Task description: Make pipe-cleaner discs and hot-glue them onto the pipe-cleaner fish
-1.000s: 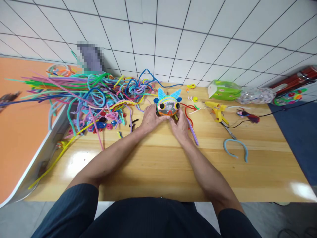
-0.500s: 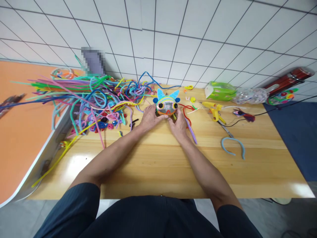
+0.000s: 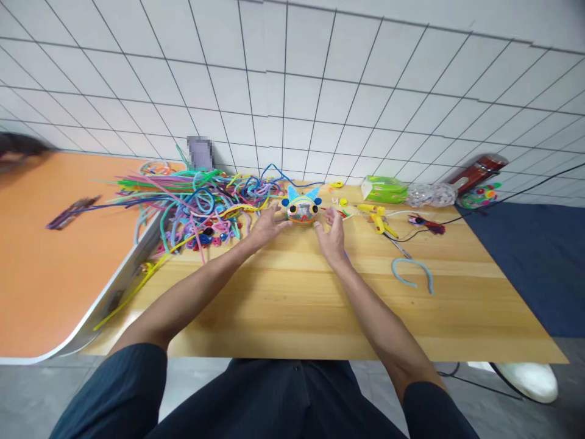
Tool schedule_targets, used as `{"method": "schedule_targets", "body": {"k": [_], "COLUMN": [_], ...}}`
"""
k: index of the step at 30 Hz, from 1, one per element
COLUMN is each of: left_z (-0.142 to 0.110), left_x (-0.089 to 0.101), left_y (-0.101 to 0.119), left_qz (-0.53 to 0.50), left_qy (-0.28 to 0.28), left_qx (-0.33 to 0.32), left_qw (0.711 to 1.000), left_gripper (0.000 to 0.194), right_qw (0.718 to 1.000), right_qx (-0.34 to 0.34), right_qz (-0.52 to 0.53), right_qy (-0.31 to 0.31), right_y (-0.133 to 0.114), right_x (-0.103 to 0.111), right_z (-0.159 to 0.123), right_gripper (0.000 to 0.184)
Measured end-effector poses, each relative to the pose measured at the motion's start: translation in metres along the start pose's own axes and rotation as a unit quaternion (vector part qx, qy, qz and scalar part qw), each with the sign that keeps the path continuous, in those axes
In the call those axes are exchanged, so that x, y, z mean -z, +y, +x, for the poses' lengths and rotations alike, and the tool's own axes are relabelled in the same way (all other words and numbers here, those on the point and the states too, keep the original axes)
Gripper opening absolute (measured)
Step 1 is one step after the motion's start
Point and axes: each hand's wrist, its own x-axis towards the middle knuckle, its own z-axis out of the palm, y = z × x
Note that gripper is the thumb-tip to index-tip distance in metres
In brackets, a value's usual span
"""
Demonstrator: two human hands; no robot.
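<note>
1. Head view: the left hand (image 3: 267,228) has its fingers parted and loosely bent, the thumb reaching right.
2. The right hand (image 3: 332,238) is likewise spread, its fingers pointing far and its thumb turned left.
3. Between the hands, on the wooden table (image 3: 274,305), stands a small silver-faced figure (image 3: 302,211) with blue pointed horns and dark round eyes; both thumbs are just beside it, and I cannot tell whether either touches.
4. Just beyond it on the right are a yellow coil (image 3: 336,185) and a yellow disc (image 3: 342,202).
5. To the left lies a tangled heap of coloured fuzzy stems (image 3: 201,192), spilling onto the orange table (image 3: 41,268).
6. To the right lies a yellow glue gun (image 3: 375,217), with a light-blue curved stem (image 3: 415,262) nearer.
7. Far right, along the tiled wall (image 3: 301,97), are a green packet (image 3: 386,190), a clear bag (image 3: 432,195) and a dark red flask (image 3: 479,172).
</note>
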Motion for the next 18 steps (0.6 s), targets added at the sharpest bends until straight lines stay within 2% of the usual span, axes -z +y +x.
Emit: {"method": "schedule_targets", "body": {"k": [2,4,7,9,13,16,18], "left_z": [-0.009,-0.024,-0.057,-0.084,-0.124,-0.134,-0.135], "left_x": [0.024,0.042,0.045,0.03,-0.014,-0.038,-0.049], "left_y": [0.007,0.015,0.029,0.039,0.049,0.049,0.048], "left_qz": [0.048,0.052,0.036,0.023,0.028,0.051,0.026], "left_qy": [0.027,0.021,-0.013,-0.049,-0.185,-0.242,-0.263], "left_qx": [-0.006,-0.008,-0.003,-0.004,-0.042,-0.098,-0.098], "left_qw": [0.998,0.998,0.999,0.999,0.981,0.964,0.96], "left_gripper": [0.064,0.054,0.048,0.039,0.027,0.025,0.019], "right_qw": [0.999,0.996,0.993,0.99,0.981,0.979,0.979], "right_qx": [-0.021,-0.046,-0.08,-0.082,-0.068,-0.064,-0.071], "right_qz": [0.04,0.072,0.087,0.08,0.076,0.076,0.079], "right_qy": [0.021,0.024,-0.029,-0.088,-0.164,-0.18,-0.174], "right_y": [-0.007,-0.012,-0.019,-0.024,-0.035,-0.037,-0.036], "right_x": [0.02,0.039,0.058,0.06,0.05,0.044,0.044], "right_z": [0.004,0.001,-0.018,-0.038,-0.073,-0.084,-0.085], "right_gripper": [0.058,0.049,0.04,0.035,0.025,0.021,0.021]}}
